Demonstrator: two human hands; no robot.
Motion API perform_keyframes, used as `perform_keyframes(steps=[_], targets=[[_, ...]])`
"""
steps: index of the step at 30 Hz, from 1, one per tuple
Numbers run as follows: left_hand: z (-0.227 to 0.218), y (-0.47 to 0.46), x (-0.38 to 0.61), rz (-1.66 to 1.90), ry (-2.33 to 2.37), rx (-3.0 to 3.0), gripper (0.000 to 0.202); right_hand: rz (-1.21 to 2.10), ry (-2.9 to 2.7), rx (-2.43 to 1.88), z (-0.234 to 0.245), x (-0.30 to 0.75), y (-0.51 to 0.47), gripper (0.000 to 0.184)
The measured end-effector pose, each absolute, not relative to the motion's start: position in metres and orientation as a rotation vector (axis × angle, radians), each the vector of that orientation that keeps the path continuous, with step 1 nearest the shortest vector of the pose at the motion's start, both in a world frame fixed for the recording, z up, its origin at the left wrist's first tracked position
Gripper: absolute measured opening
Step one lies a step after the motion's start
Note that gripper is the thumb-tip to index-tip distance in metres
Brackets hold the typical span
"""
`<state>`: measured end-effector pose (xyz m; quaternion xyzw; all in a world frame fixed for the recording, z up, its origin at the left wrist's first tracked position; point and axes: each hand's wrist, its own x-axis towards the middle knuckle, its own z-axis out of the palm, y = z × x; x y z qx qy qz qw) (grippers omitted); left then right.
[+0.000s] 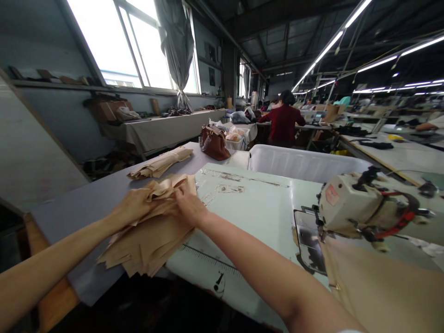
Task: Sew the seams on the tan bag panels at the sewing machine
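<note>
A thick stack of tan fabric pieces [149, 249] lies across the left end of the pale green sewing table and the grey surface beside it. My left hand [133, 206] grips the upper left part of the stack, where the top layers are bunched up. My right hand [189, 206] is closed on the upper right edge of the same stack, its fingertips partly hidden in the folds. Behind both hands, a second bundle of tan fabric [161, 162] rests on the grey tabletop [86, 208].
A sewing machine [360, 208] stands at the right of the green table [256, 208], with tan fabric [385, 286] near its needle. Beyond are a brown handbag [214, 141] and a white plastic bin [305, 162]. A person in dark red [282, 121] sits farther back.
</note>
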<state>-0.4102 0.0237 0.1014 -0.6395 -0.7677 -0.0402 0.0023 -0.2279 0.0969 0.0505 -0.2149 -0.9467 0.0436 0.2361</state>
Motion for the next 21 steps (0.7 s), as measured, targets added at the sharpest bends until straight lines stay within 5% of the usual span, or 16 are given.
perform_keyframes(steps=[5,13,21], targets=[[0.126,0.044,-0.422,-0.079,-2.389,-2.046,0.059,-0.139,-2.603,-0.386,0.027,-0.217,0.089,0.016],[0.183,0.070,-0.432,-0.054,-2.381,-2.182,0.071,-0.228,-2.477,-0.527,0.031,-0.220,0.086,0.022],[0.179,0.068,-0.421,-0.172,-2.388,-2.150,0.032,-0.300,-2.554,-0.195,0.038,-0.224,0.089,0.026]])
